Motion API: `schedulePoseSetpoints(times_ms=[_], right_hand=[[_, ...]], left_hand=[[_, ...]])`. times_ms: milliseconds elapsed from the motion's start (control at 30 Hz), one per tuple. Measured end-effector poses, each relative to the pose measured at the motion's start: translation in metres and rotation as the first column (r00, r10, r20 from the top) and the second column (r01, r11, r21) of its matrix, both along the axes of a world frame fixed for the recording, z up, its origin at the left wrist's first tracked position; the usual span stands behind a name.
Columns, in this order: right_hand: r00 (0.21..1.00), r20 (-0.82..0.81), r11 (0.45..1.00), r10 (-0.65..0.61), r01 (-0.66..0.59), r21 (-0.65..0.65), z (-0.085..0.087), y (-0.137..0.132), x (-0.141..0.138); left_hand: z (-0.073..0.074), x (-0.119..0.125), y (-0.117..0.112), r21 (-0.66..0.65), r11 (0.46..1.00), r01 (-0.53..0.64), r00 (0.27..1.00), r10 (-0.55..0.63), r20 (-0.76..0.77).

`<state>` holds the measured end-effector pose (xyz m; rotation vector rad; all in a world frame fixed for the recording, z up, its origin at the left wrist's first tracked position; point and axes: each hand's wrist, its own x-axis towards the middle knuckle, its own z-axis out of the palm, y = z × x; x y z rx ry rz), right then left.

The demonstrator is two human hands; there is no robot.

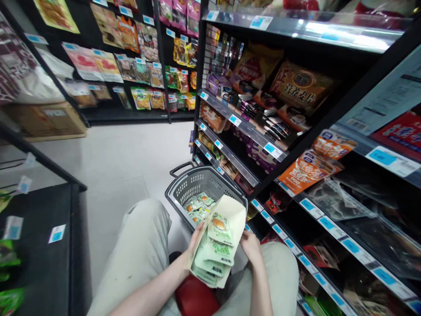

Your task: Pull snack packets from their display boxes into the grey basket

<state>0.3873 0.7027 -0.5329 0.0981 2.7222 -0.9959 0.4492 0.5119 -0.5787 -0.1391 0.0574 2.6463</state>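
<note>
A cream open-topped carton [233,207] is tilted in front of me between my knees. Green snack packets [219,250] with a picture of golden food on them stand in a row inside it. My left hand [194,241] grips the carton's left side, its fingers partly hidden behind it. My right hand [250,246] is closed at the carton's right edge, with its fingertips partly out of sight. Just beyond the carton, a grey shopping basket [210,176] stands on the floor, with several similar small green packets [199,204] lying in it.
On the right, shelves [243,127] with price tags hold bagged and boxed food; orange pouches [307,169] jut over one edge. Hanging snack bags [128,66] fill the back wall. A black shelf [42,228] is at left, a cardboard box [46,120] behind it. A red seat [194,296] is beneath me.
</note>
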Motion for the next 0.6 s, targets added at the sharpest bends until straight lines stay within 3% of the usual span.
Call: schedulePoseSetpoints(times_ms=[167,233,300,367,433,533,600], right_hand=[[0.993,-0.111,0.978,-0.036,0.058,0.202,0.017,0.001,0.001],[0.966,-0.250,0.948,-0.070,0.142,0.285,0.022,0.004,0.000],[0.913,-0.381,0.927,-0.146,0.261,0.270,0.022,0.009,-0.001],[0.855,-0.452,0.926,-0.255,0.350,0.140,0.017,0.016,-0.003],[0.792,-0.445,0.899,-0.419,0.431,-0.080,0.008,0.026,-0.007],[0.691,-0.337,0.768,-0.639,0.549,-0.331,-0.004,0.040,-0.013],[0.677,-0.292,0.726,-0.676,0.543,-0.423,-0.009,0.048,-0.016]], left_hand=[[-0.005,0.001,-0.001,0.053,0.998,0.030,0.999,-0.028,-0.028],[-0.005,0.002,-0.001,0.058,0.998,0.035,0.999,-0.033,-0.041],[-0.003,0.002,-0.002,0.064,0.997,0.045,0.997,-0.041,-0.063],[-0.001,0.002,-0.003,0.070,0.997,0.039,0.996,-0.033,-0.077],[0.000,0.002,-0.004,0.069,0.997,0.028,0.997,-0.023,-0.076],[-0.001,0.000,-0.005,0.060,0.998,0.024,0.998,-0.020,-0.060],[-0.004,-0.001,-0.005,0.053,0.998,0.019,0.999,-0.016,-0.044]])
